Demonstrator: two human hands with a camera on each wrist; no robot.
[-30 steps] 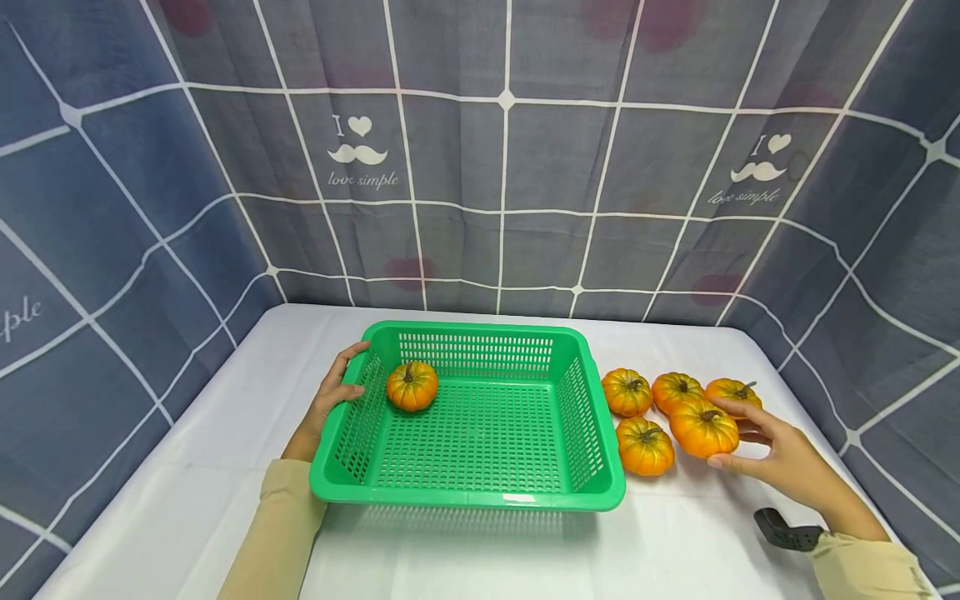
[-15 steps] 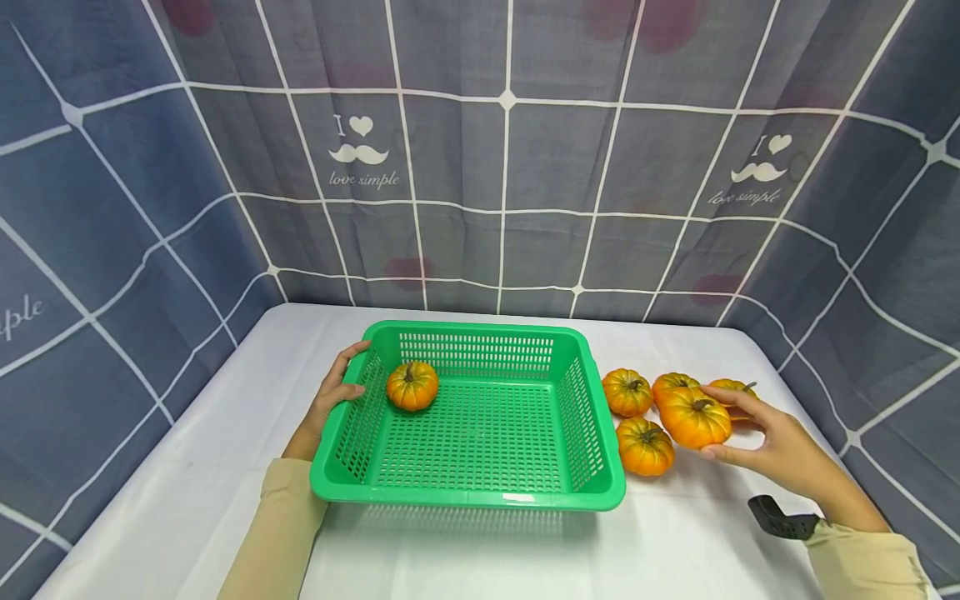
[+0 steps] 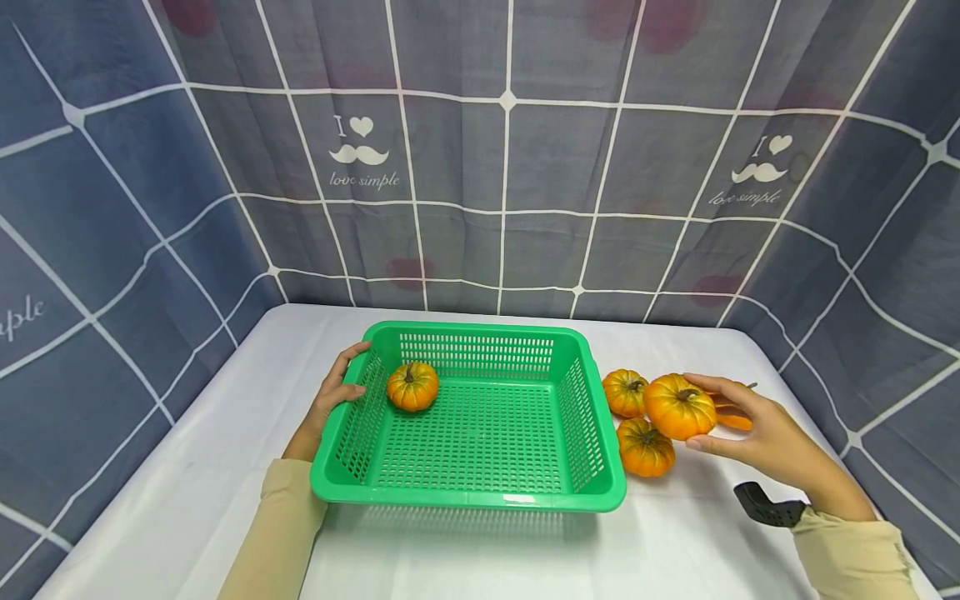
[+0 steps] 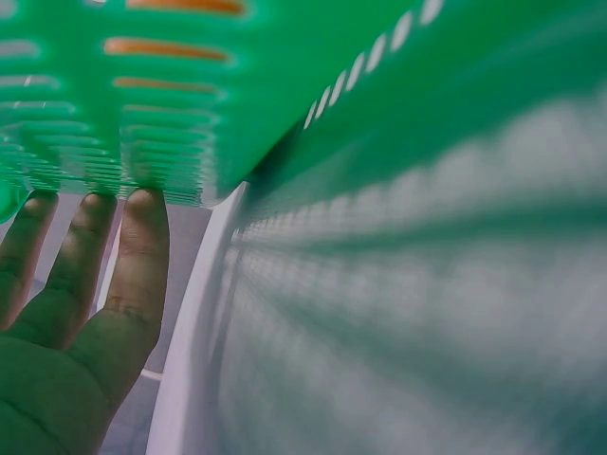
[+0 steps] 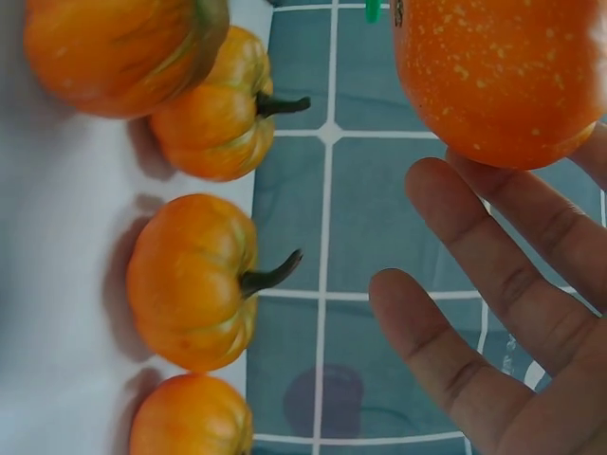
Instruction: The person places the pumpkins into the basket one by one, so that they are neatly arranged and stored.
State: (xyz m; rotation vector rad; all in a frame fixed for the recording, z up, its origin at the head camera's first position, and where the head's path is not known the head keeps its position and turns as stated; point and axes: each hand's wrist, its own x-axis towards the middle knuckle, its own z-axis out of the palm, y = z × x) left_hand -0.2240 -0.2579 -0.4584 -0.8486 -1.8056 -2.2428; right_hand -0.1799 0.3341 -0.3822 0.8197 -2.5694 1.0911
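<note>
A green plastic basket (image 3: 480, 498) stands on the white-covered table. My left hand (image 3: 330, 400) holds its left rim, with the thumb over the edge; in the left wrist view, fingers (image 4: 133, 265) touch the outer wall. A small orange pumpkin (image 3: 412, 387) sits in the basket's far left corner. My right hand (image 3: 768, 433) grips another pumpkin (image 3: 678, 406) between thumb and fingers, raised above the table right of the basket. Beside it lie a pumpkin (image 3: 625, 392) and a nearer pumpkin (image 3: 647, 448). Another pumpkin (image 3: 733, 417) is partly hidden behind the right hand.
White cloth (image 3: 480, 558) covers the table. A grey-blue checked curtain (image 3: 450, 183) surrounds its back and sides. A black strap piece (image 3: 768, 505) is on the right wrist. In the right wrist view, several stemmed pumpkins, one (image 5: 194, 282) in the middle, rest on the cloth.
My right hand has moved left and slightly away from me with the gripped pumpkin, which now covers one behind it. The left hand and basket have stayed still.
</note>
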